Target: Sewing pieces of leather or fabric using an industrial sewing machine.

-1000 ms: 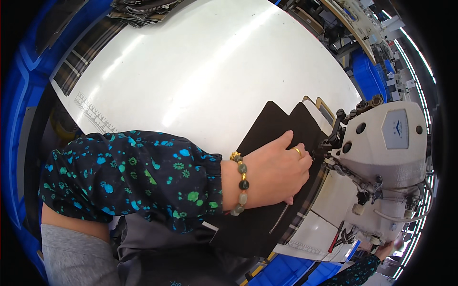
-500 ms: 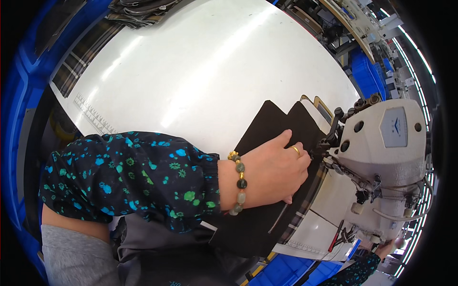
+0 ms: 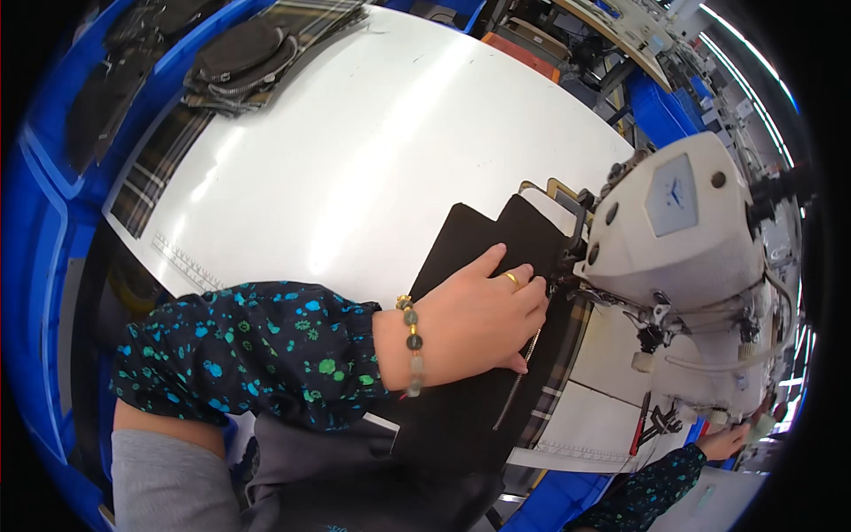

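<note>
My left hand (image 3: 465, 324), wearing a gold ring and a beaded bracelet, lies palm down on a black fabric piece (image 3: 461, 239). Its thumb is apart and its slightly bent fingers point toward the needle area of a white sewing machine (image 3: 665, 213). A metal zip (image 3: 514, 390) runs along the fabric below the fingertips. Plaid cloth (image 3: 551, 396) shows at the piece's right edge. The presser foot and the needle are hard to make out. My right hand (image 3: 722, 442) is at the far lower right, by the machine's body; its fingers are too small and blurred to read.
The white table (image 3: 355, 142) spreads left of the machine, with a printed ruler (image 3: 182, 257) along its edge. Dark zipped pieces (image 3: 244, 62) are stacked at the far left. Red-handled scissors or snips (image 3: 640, 430) lie near the machine's base. Blue bins (image 3: 660, 111) stand around.
The whole view has shifted, with the machine and fabric now farther left in the picture. More of the zip shows beside my left hand, which still rests on the fabric.
</note>
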`<state>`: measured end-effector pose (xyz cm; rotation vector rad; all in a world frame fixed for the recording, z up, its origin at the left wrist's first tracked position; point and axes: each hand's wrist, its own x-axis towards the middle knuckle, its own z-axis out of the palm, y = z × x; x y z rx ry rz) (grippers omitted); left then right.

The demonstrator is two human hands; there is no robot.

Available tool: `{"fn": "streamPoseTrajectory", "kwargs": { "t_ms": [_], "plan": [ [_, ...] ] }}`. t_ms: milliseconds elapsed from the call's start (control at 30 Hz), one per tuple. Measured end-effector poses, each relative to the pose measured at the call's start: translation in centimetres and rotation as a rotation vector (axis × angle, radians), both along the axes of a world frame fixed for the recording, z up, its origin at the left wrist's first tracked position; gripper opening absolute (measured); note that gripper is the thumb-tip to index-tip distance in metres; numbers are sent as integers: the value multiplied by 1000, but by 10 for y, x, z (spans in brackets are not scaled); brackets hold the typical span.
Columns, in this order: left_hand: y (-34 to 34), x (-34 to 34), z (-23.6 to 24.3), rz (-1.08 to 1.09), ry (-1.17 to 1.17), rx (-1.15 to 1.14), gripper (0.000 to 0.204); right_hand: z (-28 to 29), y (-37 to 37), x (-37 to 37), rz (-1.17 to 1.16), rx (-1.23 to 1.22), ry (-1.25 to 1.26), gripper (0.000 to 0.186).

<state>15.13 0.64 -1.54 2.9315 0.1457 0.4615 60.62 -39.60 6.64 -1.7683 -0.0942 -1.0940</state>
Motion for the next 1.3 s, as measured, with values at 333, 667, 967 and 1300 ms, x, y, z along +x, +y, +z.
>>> {"fn": "streamPoseTrajectory", "kwargs": {
  "t_ms": [333,667,967,1300],
  "plan": [
    [3,0,11,-8,38,1,72,-56,245,-262,1186,-1093,-390,33],
    [0,2,13,19,19,4,69,-66,253,-266,1173,-1247,-281,40],
    [0,3,18,7,69,29,69,-72,253,-266,1193,-1200,-285,49],
    [1,4,15,15,64,36,69,-42,249,-226,1216,-556,198,19]
  ]
}}
